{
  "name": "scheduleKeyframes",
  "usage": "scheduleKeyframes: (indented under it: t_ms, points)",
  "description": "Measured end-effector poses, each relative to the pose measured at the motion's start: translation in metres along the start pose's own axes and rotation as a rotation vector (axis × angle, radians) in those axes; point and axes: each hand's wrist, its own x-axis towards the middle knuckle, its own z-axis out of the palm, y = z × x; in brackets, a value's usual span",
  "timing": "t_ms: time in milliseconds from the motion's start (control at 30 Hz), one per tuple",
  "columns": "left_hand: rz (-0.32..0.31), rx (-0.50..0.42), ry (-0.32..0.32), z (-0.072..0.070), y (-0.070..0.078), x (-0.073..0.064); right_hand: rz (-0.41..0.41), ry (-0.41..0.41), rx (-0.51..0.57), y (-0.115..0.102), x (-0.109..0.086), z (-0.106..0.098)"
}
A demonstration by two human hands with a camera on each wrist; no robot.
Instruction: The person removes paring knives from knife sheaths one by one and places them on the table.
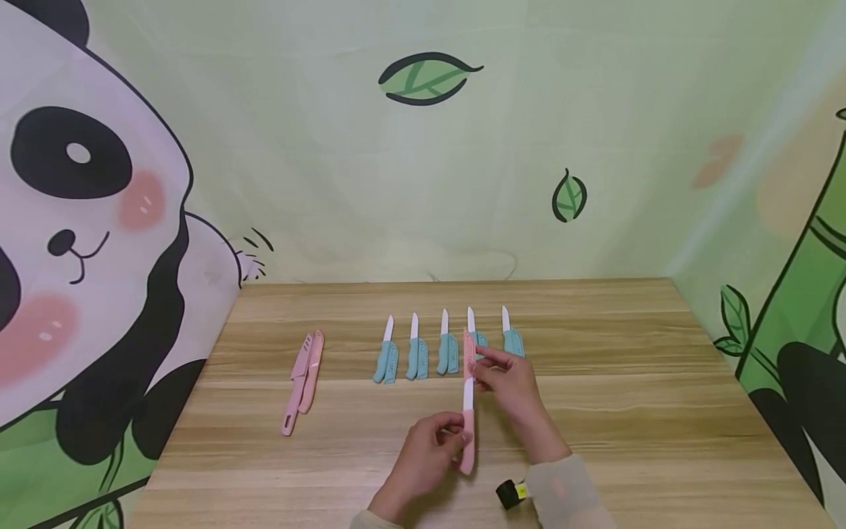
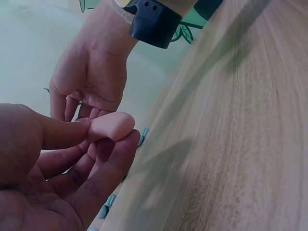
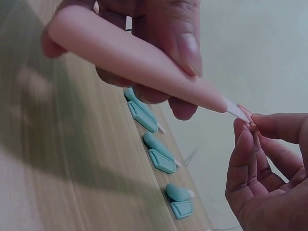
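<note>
A pink paring knife (image 1: 468,439) with a white blade is held over the table, tip pointing away from me. My left hand (image 1: 426,450) pinches its handle between thumb and fingers. The right hand (image 1: 512,382) pinches a pink blade sheath (image 1: 469,351) at the far end, and the blade's front part is hidden there. In the left wrist view the handle's rounded end (image 2: 113,126) shows close up. The right wrist view shows the blade (image 3: 237,111) running toward the fingers of the right hand (image 3: 269,168).
Several teal-handled knives (image 1: 382,361) with white blades lie in a row behind the hands, each with a teal sheath (image 1: 391,363) beside it. At left lie a pink slotted utensil (image 1: 297,386) and another pink piece (image 1: 312,375). A black wrist device (image 1: 507,494) sits by the right sleeve.
</note>
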Motion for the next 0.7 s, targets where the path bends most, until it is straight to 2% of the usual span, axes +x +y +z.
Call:
scheduleKeyframes:
  t_ms: [267,533,700]
  points:
    - [0.027,0.063,-0.017,0.001,-0.004,-0.003,-0.026,0.024,0.025,-0.004,0.006,-0.003]
    - [0.039,0.002,-0.037,0.002,-0.007,-0.004,-0.034,0.025,0.040,-0.007,0.010,-0.007]
    - [0.046,0.036,-0.034,0.002,-0.006,-0.004,-0.043,0.031,0.037,-0.008,0.011,-0.008]
